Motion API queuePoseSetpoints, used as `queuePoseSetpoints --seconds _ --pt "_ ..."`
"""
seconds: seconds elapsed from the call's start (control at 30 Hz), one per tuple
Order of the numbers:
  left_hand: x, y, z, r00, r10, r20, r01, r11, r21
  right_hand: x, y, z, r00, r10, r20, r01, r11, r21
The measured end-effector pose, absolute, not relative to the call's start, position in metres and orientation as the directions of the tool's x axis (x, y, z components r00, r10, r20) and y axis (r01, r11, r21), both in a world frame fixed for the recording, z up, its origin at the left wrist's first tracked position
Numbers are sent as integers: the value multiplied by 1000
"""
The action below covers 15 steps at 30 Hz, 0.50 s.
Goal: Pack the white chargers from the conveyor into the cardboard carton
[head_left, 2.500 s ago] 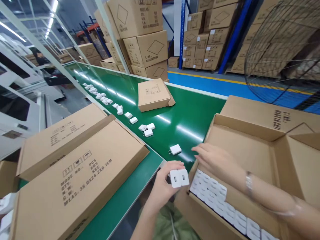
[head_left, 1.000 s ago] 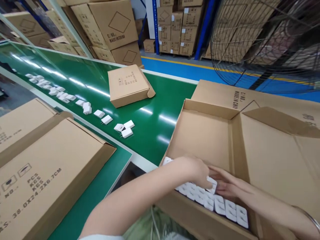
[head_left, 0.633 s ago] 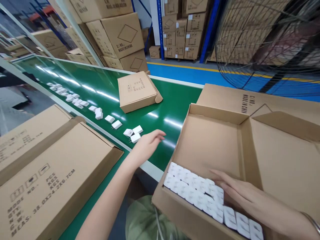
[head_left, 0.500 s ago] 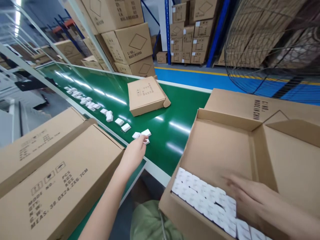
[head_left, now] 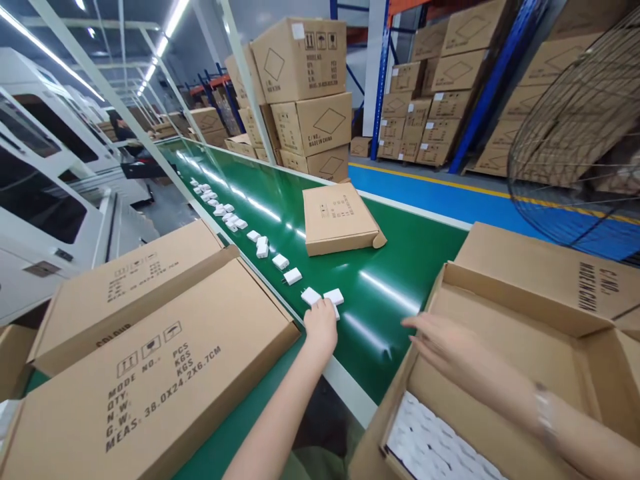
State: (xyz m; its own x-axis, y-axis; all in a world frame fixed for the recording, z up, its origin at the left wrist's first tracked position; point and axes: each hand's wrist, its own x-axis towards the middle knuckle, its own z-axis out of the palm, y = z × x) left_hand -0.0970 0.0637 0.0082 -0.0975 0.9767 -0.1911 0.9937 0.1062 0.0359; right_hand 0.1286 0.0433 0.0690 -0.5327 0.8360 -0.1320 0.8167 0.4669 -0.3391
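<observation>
Several white plug-in chargers lie on a green conveyor belt (head_left: 400,280). At the near end of their line, my left hand (head_left: 321,327) has its fingers curled onto a small cluster. One charger (head_left: 311,296) sits at its fingertips, another charger (head_left: 334,297) just beyond; a third is partly covered by the fingers. My right hand (head_left: 445,340), slightly blurred, hangs over the left wall of an open carton (head_left: 520,320) with fingers stretched toward the belt and nothing visible in them. White chargers (head_left: 435,440) stand packed in rows inside that carton's near side.
A closed flat carton (head_left: 340,217) rests on the belt ahead. Two larger flat cartons, the nearer carton (head_left: 165,373) among them, lie to the left. More chargers (head_left: 230,217) trail back along the belt. A wire fan (head_left: 575,147) stands at right; stacked boxes (head_left: 310,107) are behind.
My right hand has moved left, from above the packed chargers to the carton's edge by the belt. My left hand stays at the charger cluster. The camera view has shifted.
</observation>
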Motion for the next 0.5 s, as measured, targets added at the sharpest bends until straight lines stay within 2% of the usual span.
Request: queuePoseSetpoints --seconds 0.07,0.17,0.23,0.33,0.43,0.5 --pt "-98 60 8 -85 979 -186 995 94 39 81 74 61 -650 754 -89 749 617 -241" --pt "-100 44 16 -25 981 -195 996 42 82 23 106 40 -718 690 -90 691 693 -206" --pt "-103 27 25 16 973 -231 986 23 166 -2 117 27 -735 667 -121 677 710 -193" --pt "-112 -3 38 41 974 -223 902 60 428 -22 128 18 -712 671 -207 702 693 -164" --pt "-125 -25 42 -41 994 -98 698 99 709 -36 134 20 -639 725 -258 768 623 -151" --pt "-131 -32 40 -121 993 -13 542 78 837 -50 135 22 -601 753 -266 799 576 -173"
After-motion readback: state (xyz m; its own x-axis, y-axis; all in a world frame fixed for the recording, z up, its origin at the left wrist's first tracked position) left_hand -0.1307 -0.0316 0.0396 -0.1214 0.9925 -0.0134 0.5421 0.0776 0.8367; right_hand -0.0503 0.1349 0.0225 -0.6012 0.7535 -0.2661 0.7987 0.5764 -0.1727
